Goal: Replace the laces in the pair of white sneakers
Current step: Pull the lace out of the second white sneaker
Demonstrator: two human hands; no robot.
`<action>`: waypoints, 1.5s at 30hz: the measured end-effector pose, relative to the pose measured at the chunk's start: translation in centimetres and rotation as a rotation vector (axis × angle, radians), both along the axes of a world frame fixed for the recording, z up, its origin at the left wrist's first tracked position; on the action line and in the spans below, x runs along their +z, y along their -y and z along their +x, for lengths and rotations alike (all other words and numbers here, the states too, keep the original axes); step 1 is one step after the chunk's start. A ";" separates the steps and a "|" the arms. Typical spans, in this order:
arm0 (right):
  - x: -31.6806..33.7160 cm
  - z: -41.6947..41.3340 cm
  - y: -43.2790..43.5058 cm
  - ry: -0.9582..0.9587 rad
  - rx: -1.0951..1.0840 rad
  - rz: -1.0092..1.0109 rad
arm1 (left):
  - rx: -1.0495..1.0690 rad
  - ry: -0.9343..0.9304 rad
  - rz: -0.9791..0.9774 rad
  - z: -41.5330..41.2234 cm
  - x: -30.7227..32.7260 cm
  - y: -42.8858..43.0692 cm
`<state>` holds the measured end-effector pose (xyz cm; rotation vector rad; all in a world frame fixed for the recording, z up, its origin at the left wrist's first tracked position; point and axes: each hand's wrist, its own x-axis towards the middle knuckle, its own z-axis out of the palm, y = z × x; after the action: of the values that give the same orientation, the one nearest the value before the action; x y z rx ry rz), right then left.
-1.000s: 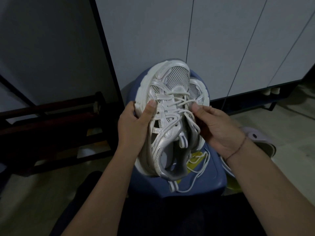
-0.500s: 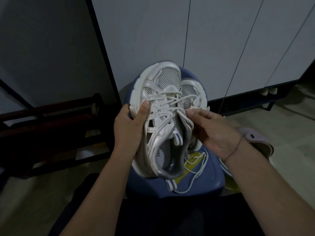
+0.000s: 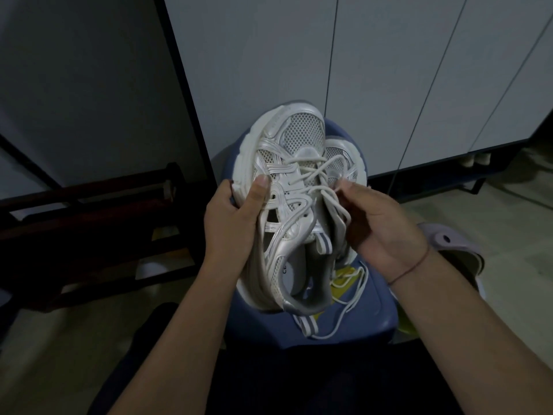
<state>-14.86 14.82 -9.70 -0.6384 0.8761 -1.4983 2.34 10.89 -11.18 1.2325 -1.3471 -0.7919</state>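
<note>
A white mesh sneaker [image 3: 294, 136] is held up over a blue stool [image 3: 371, 313], toe pointing away from me. My left hand [image 3: 232, 223] grips its left side, thumb lying across the upper. My right hand [image 3: 380, 223] pinches the white lace [image 3: 317, 175] at the right-hand eyelets, fingers curled round a loop. The second sneaker [image 3: 344, 154] lies behind and partly hidden, only its toe showing. Loose lace ends [image 3: 350, 304] trail over the stool's seat beside something yellow.
A dark wooden rack [image 3: 89, 223] stands low at the left. Pale cabinet doors [image 3: 389, 70] rise straight ahead. A lilac clog [image 3: 454, 247] lies on the floor at the right, behind my right wrist. My dark-clothed legs fill the bottom of the view.
The sneaker has rolled a little to its left in my left hand. My right hand has drawn the lace loop outward to the right of the eyelets.
</note>
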 end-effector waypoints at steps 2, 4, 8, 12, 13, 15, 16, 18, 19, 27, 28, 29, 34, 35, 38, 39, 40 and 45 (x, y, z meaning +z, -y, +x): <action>0.5 -1.2 0.2 0.229 0.076 -0.005 | 0.005 0.011 -0.006 0.1 -0.1 0.1; 1.0 -3.7 0.4 0.464 0.067 -0.064 | 0.027 0.032 -0.005 0.6 -0.2 0.4; 1.5 -6.6 0.2 0.336 -0.086 -0.027 | 0.094 0.006 0.016 1.9 -0.1 1.0; -0.1 -2.8 -0.2 -0.154 -0.022 0.002 | 0.088 0.009 0.033 1.7 0.1 0.8; -0.5 -1.9 -0.2 -0.254 -0.010 -0.056 | 0.073 0.014 0.040 1.4 0.1 0.7; -0.6 -0.6 -0.2 -0.361 -0.010 -0.169 | 0.046 0.016 0.048 0.9 0.1 0.4; -0.5 -0.3 -0.2 -0.393 -0.036 -0.204 | 0.040 0.019 0.046 0.7 0.2 0.3; -0.4 -0.2 0.0 -0.422 -0.120 -0.213 | 0.029 0.028 0.041 0.5 0.2 0.2; -0.5 -0.3 0.1 -0.415 -0.145 -0.199 | 0.020 0.031 0.036 0.4 0.2 0.1; 0.6 -0.7 -0.1 0.211 0.092 0.014 | -0.004 0.033 0.027 0.4 0.6 -0.2; 0.8 -1.2 0.0 0.311 0.110 -0.003 | -0.004 0.022 0.032 0.4 0.6 -0.2; 0.9 -1.7 0.1 0.408 0.116 -0.024 | -0.002 0.011 0.036 0.4 0.6 -0.2; 0.8 -3.3 0.7 0.599 -0.009 -0.039 | 0.014 -0.004 0.035 0.4 0.5 -0.1; 0.7 -3.1 0.8 0.516 -0.013 -0.009 | 0.017 -0.006 0.039 0.4 0.5 -0.1; -0.1 -1.5 0.6 0.184 0.036 0.044 | 0.024 -0.008 0.046 0.4 0.3 0.0; -0.4 -0.9 0.5 0.101 0.034 0.036 | 0.029 0.000 0.041 0.4 0.4 0.0; -0.6 -0.4 0.4 0.035 0.019 0.021 | 0.033 0.006 0.034 0.5 0.4 -0.1; -0.3 0.6 0.1 -0.040 -0.078 -0.042 | 0.014 0.006 0.033 0.3 0.2 -0.1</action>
<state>-14.26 14.69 -10.01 -0.6732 0.9108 -1.5820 2.64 10.96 -10.95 1.2696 -1.3337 -0.8037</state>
